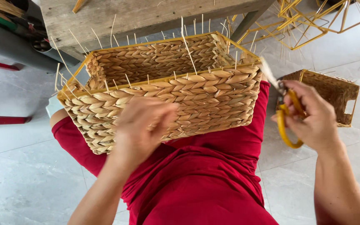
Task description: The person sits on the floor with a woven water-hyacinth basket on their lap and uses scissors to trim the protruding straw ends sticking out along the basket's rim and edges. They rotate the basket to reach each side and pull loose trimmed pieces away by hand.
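A rectangular woven straw basket (213, 89) with a yellow rim rests on my lap, over red trousers, with thin stalk ends sticking up from its edge. My left hand (140, 127) presses against the basket's near wall, fingers curled and blurred. To the right of the basket, my right hand (311, 114) grips yellow-handled scissors (287, 118), blades pointing up toward the basket's right corner with a pale fibre strand at the tips.
A smaller woven basket (334, 93) lies on the grey tiled floor at the right. Yellow wire frames (309, 21) are stacked behind it. A rough wooden bench (146, 14) stands beyond the basket, with grey tubes (17, 46) at the far left.
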`<state>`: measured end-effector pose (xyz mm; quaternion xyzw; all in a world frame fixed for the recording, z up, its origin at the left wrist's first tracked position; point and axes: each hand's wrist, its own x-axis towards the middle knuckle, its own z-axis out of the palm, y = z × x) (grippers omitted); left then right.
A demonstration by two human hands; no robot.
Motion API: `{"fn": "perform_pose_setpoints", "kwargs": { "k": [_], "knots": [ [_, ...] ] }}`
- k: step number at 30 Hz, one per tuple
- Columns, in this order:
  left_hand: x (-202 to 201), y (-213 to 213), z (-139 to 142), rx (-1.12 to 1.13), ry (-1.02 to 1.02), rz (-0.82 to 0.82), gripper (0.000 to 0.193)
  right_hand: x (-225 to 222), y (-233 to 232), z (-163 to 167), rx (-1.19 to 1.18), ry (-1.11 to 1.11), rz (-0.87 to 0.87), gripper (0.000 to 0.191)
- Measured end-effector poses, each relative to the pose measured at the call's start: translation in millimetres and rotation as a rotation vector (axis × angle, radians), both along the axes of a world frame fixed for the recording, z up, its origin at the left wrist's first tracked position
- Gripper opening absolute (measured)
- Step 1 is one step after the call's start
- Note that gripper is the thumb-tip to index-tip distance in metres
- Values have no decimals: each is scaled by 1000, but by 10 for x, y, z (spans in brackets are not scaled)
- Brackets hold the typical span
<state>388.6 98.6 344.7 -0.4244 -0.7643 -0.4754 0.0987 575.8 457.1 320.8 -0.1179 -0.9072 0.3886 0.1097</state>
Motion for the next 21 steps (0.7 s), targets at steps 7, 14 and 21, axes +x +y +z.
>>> {"fn": "perform_pose_setpoints", "kwargs": {
  "k": [7,14,21],
  "knots": [
    [144,891,-327,-189,286,6,26,44,-39,-80,504,-63,168,74],
    [145,1168,-361,-271,430,80,15,-69,262,-128,805,118,320,76],
    [45,1321,-322,-288,485,56,12,-291,466,-112,876,228,423,72]
  ]
}}
